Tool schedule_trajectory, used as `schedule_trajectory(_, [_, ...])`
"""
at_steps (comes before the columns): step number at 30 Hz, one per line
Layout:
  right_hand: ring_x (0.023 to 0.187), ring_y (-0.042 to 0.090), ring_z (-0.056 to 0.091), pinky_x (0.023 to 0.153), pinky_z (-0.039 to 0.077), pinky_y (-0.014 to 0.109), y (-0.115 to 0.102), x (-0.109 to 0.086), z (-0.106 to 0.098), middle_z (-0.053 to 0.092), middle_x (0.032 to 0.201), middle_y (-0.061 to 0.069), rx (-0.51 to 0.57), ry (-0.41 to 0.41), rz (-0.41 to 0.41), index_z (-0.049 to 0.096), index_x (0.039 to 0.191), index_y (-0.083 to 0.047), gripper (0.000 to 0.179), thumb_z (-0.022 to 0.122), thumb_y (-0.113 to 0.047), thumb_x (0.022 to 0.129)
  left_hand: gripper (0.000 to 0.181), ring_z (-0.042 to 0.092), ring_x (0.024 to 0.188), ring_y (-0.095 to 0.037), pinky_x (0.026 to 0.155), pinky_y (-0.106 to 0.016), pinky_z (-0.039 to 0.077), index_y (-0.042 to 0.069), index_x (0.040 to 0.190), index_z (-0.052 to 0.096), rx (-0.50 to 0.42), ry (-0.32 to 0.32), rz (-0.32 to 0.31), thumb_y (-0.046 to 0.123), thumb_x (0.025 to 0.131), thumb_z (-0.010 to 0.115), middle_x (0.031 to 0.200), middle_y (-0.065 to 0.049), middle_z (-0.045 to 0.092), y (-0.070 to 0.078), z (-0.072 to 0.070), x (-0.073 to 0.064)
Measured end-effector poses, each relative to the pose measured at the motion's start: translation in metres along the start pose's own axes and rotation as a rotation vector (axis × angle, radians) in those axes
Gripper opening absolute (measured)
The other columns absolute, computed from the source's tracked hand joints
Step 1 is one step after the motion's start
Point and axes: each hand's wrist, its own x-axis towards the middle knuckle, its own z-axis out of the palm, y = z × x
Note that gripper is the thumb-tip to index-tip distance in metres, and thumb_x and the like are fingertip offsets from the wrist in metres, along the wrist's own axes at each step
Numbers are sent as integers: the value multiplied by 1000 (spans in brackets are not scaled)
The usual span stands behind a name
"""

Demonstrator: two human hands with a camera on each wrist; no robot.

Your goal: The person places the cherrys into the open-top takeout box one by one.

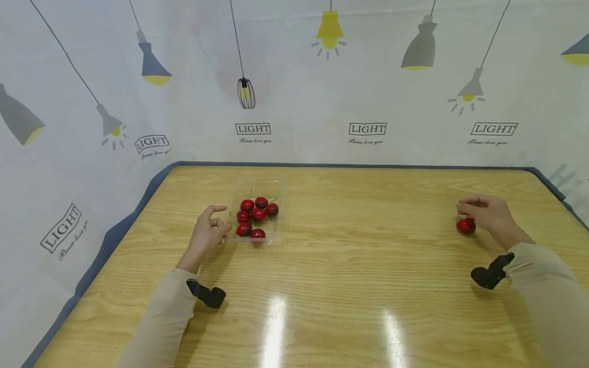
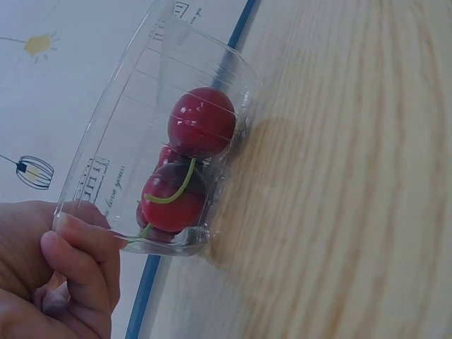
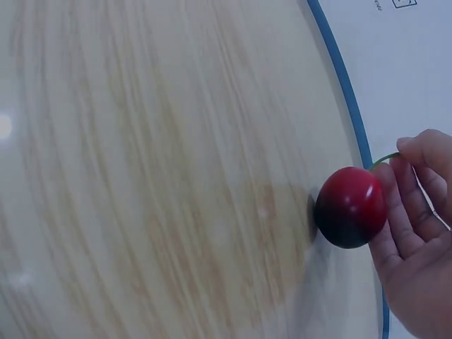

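A clear plastic box [image 1: 281, 225] stands on the left part of the table with several dark red cherries [image 1: 258, 214] in it. My left hand [image 1: 210, 234] pinches the box's near-left rim, seen close up in the left wrist view, where green stems show on the cherries [image 2: 202, 121]. Far to the right, my right hand [image 1: 490, 217] holds a single cherry [image 1: 466, 226] by its thin green stem [image 3: 385, 159]. That cherry hangs below the fingertips, at or just above the table; the frames do not show whether it touches.
The wooden table [image 1: 359, 245] has a dark blue edge [image 1: 349, 165] along its back and sides. A white cloth printed with lamps [image 1: 294, 76] rises behind and at the left. A black wrist camera [image 1: 492, 272] sits on each sleeve.
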Motion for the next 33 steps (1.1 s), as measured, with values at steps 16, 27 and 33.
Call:
schedule_trajectory(16, [75,-1,58,64,49,18,23,37,19,59,82,-16,142,42,-111,51,109,1,55,66,-41,75,50,42,42,-10,39,-22,33,1,130,33,-13,10,-13,-4,82,47,61,-4,44,-1,-1,0])
schedule_trajectory(27, [81,1,57,69,48,19,5,43,31,58,91,-9,141,-30,-153,52,111,1,58,65,-42,75,49,43,43,-13,39,-22,34,4,131,34,14,-2,-24,-2,84,47,65,-9,47,-2,0,2])
schedule_trajectory(33, [82,0,56,75,48,23,-46,15,42,57,91,-11,132,-108,-145,54,108,-3,40,62,-32,81,49,44,44,-13,39,-22,35,4,131,34,16,-3,-23,-2,84,48,63,-5,45,-1,-1,2])
